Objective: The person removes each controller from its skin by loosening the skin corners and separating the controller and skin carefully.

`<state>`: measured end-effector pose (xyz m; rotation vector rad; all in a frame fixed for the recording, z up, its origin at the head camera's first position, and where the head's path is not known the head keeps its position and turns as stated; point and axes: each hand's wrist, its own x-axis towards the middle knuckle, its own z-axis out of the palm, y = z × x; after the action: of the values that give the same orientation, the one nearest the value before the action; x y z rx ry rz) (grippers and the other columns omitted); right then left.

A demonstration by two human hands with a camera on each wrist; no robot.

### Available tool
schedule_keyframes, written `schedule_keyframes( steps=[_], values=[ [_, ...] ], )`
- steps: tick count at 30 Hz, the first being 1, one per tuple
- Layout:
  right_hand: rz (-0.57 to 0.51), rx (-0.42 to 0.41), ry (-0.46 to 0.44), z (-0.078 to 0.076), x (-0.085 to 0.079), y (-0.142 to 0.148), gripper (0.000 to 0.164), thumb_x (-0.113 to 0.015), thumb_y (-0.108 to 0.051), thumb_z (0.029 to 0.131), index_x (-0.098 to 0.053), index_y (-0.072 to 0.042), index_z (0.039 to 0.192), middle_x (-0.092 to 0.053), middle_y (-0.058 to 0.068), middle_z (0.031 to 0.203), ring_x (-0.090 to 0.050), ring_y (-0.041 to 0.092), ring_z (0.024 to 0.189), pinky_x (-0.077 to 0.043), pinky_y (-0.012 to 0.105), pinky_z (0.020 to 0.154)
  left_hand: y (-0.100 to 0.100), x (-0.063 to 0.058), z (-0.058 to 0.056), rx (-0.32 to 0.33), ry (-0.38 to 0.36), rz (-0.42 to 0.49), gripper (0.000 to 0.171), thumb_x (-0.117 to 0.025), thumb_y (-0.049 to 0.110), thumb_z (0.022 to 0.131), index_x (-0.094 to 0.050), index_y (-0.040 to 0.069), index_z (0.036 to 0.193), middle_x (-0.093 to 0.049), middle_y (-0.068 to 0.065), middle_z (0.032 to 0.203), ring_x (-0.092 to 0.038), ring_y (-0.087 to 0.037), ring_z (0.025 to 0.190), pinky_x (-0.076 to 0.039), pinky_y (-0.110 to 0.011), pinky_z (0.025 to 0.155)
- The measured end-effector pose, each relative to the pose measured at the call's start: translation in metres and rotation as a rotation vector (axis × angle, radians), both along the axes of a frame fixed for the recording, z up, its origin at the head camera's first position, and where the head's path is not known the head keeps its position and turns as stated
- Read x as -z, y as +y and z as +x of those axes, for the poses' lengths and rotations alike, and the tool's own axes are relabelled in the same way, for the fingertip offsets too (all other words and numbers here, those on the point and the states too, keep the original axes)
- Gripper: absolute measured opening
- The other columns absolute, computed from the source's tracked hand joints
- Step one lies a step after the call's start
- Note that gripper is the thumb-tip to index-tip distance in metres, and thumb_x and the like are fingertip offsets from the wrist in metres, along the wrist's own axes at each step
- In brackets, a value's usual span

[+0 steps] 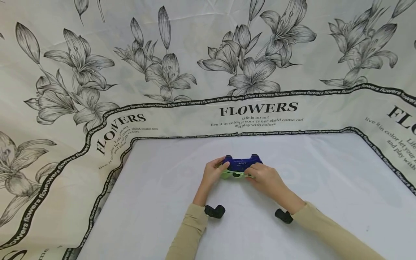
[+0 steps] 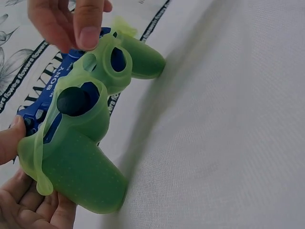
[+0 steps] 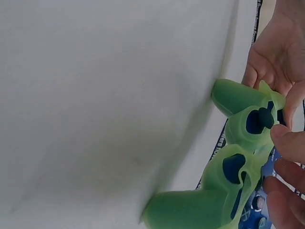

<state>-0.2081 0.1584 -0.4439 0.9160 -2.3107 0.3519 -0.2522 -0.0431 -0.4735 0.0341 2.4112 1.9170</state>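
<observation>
A blue Sony game controller [image 1: 239, 165] is partly inside a translucent green silicone cover [image 2: 86, 167], whose loose edge stands away from the controller's face. My left hand [image 1: 212, 174] holds the controller's left end, thumb on the face and fingers beneath the covered grip. With thumb and fingers, my right hand [image 1: 265, 177] pinches the cover's edge near the middle. One black thumbstick [image 2: 74, 101] pokes through its hole on the left side. Through the other round hole [image 3: 233, 168] only blue shows. Both grips of the controller sit within the cover, close over the white cloth.
White cloth [image 1: 156, 202] covers the table. Behind it and at the sides hangs a flower-printed curtain [image 1: 182, 119] with black lettering. A black wrist camera [image 1: 215, 211] sits at the left wrist, and another black camera [image 1: 284, 216] at the right.
</observation>
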Motion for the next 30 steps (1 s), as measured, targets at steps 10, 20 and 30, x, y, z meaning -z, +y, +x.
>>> schedule_keyframes(
  steps=[10,20,30],
  values=[
    [0.041,0.077,-0.244,-0.007,-0.010,-0.027,0.016,-0.084,-0.013,0.071,-0.074,-0.009,0.084,-0.073,0.003,0.081,-0.067,0.021,0.079,-0.057,0.036,0.073,-0.002,0.003,0.000,0.018,0.009,0.015,0.045,-0.067,0.028,0.091,-0.061,0.005,0.129,-0.061,-0.015,0.131,-0.056,-0.029,0.124,-0.045,-0.042,0.103],
    [0.080,0.121,-0.390,-0.015,-0.021,-0.034,0.007,-0.077,-0.006,0.079,-0.071,-0.008,0.076,-0.069,0.004,0.075,-0.064,0.019,0.071,-0.055,0.036,0.067,-0.001,0.002,-0.001,0.019,0.028,0.052,0.043,-0.067,0.025,0.091,-0.061,0.002,0.127,-0.060,-0.017,0.130,-0.056,-0.030,0.123,-0.045,-0.041,0.103],
    [-0.008,0.093,-0.481,-0.016,-0.012,-0.025,0.004,-0.073,-0.008,0.082,-0.072,-0.012,0.080,-0.069,-0.001,0.077,-0.059,0.013,0.073,-0.053,0.033,0.066,-0.002,0.002,0.002,0.030,0.047,0.055,0.043,-0.067,0.020,0.091,-0.060,-0.001,0.127,-0.060,-0.019,0.129,-0.056,-0.031,0.123,-0.045,-0.042,0.104]
  ],
)
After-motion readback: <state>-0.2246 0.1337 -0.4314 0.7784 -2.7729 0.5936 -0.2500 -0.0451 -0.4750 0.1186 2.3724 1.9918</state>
